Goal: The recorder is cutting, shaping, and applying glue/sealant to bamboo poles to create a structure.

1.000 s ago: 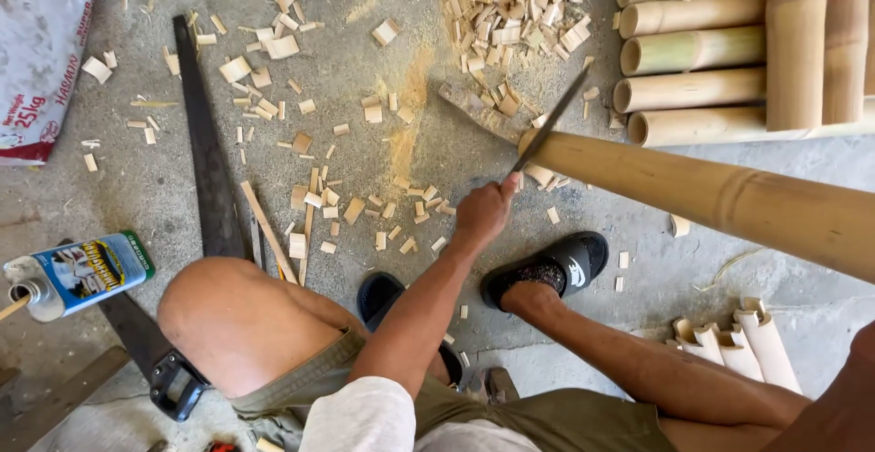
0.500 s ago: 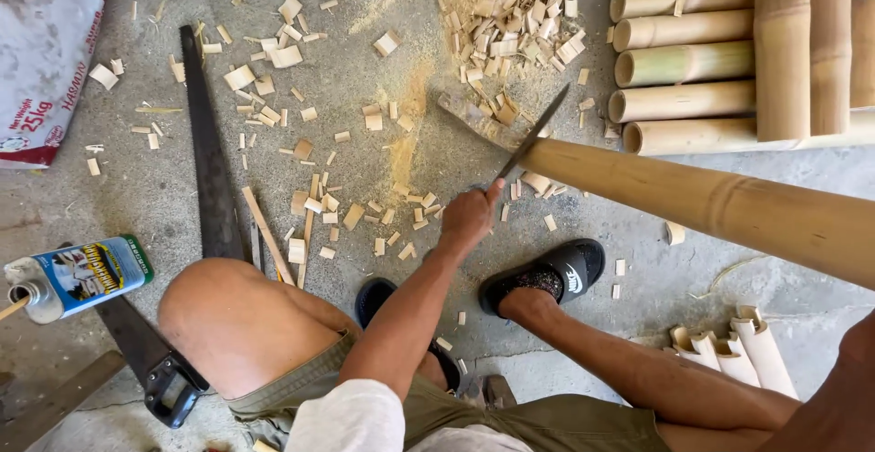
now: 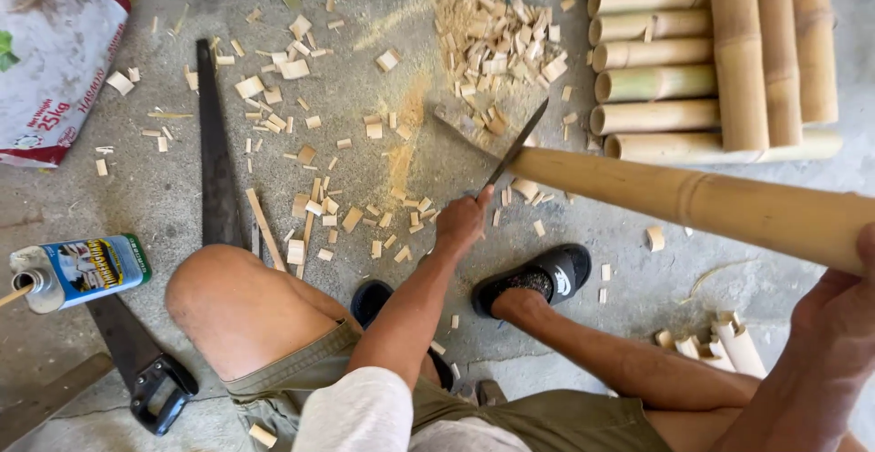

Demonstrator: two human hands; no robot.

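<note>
My left hand grips the handle of a dark-bladed knife. The blade rests against the near tip of a long bamboo pole, which runs off to the right, slanting above the concrete floor. My right hand holds that pole at the right edge of the view. Bamboo chips lie heaped beyond the blade and scattered over the floor to the left. My bare knee and a foot in a black slipper are below the hands.
Cut bamboo poles are stacked at the upper right. A long handsaw lies on the left, with a blue spray can and a white sack nearby. Short bamboo pieces sit at the lower right.
The knife hand has shifted a little left and toward me along the pole's tip. My right hand on the pole has come into view at the right edge.
</note>
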